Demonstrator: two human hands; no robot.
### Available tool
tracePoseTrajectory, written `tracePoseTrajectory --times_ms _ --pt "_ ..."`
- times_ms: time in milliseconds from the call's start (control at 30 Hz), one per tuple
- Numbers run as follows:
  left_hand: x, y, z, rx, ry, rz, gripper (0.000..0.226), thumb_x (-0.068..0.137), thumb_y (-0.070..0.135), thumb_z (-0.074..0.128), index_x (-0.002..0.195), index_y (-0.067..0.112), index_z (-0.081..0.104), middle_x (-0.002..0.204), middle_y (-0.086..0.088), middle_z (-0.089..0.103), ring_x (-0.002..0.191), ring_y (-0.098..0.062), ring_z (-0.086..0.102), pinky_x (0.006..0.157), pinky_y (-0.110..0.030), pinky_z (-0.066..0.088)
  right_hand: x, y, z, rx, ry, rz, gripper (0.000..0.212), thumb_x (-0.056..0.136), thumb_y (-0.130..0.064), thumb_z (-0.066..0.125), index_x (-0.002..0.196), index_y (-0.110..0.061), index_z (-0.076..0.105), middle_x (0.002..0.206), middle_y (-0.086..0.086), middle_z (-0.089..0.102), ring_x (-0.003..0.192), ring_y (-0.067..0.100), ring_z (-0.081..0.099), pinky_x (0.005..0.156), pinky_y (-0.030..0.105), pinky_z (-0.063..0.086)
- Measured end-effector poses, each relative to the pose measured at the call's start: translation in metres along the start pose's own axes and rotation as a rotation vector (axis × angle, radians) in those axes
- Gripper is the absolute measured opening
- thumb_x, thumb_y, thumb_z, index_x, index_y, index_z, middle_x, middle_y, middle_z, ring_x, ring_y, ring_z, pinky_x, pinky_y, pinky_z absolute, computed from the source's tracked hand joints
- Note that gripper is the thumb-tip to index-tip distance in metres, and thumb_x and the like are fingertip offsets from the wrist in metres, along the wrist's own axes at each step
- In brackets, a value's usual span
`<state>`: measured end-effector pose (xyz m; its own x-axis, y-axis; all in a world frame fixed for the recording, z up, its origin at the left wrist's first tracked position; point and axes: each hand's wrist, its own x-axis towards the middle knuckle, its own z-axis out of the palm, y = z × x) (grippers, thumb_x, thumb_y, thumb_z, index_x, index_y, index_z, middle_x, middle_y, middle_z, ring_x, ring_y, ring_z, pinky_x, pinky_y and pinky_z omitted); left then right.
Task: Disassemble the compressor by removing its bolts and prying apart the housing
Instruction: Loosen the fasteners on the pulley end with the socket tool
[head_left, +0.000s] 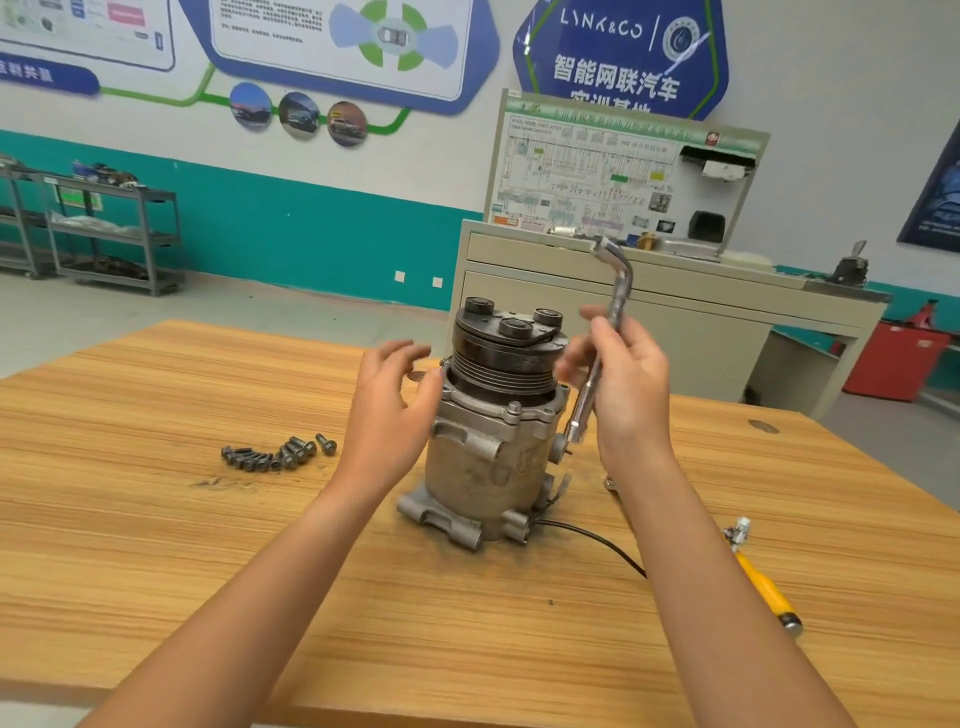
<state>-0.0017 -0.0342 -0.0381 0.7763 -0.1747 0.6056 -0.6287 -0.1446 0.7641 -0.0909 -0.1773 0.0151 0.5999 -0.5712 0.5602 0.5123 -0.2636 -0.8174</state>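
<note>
Grip: right hand (626, 387) round wrench (618, 291) beside compressor (488, 447) — forearm (696, 561) hides cable (597, 538) stretch.

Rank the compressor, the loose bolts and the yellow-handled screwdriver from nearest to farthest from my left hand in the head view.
1. The compressor, immediately right of the left hand, at its fingertips.
2. The loose bolts, lying a little to the hand's left.
3. The yellow-handled screwdriver, far off to the right, past the compressor.

"LYNK&CO", "智能网联汽车" on blue wall sign (618, 57); "HV" on white diagram board (597, 176).
</note>
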Motion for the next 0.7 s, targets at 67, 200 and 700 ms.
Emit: tracePoseTrajectory --times_ms 67,200,700 --pt "0.008 0.02 -0.001 -0.021 -0.007 0.125 0.029 0.094 0.018 0.052 0.123 0.013 0.056 0.117 0.009 0.045 0.098 0.006 0.048 0.078 0.003 0.031 0.002 -0.006 0.01 -0.197 0.011 -0.159 0.024 0.097 -0.018 0.043 0.082 -0.031 0.057 0.068 -0.016 0.065 0.067 -0.006 0.06 0.065 0.006 0.045" --pt "0.029 0.055 -0.005 -0.071 -0.037 0.256 0.029 0.095 0.017 0.052 0.122 0.013 0.057 0.109 0.011 0.052 0.091 0.013 0.05 0.077 0.001 0.037 0.002 -0.001 0.024 -0.323 -0.014 -0.203 0.025 0.097 -0.022 0.045 0.079 -0.037 0.053 0.091 -0.013 0.067 0.099 0.01 0.06 0.094 0.031 0.043" --pt "0.072 0.112 0.017 -0.315 -0.233 0.18 0.018 0.094 0.015 0.053 0.112 0.017 0.059 0.096 -0.006 0.069 0.079 -0.008 0.066 0.058 -0.019 0.051 0.013 0.001 0.04 -0.277 -0.047 -0.204 0.018 0.096 -0.021 0.048 0.084 -0.034 0.052 0.062 -0.025 0.062 0.082 0.018 0.058 0.099 0.054 0.034"
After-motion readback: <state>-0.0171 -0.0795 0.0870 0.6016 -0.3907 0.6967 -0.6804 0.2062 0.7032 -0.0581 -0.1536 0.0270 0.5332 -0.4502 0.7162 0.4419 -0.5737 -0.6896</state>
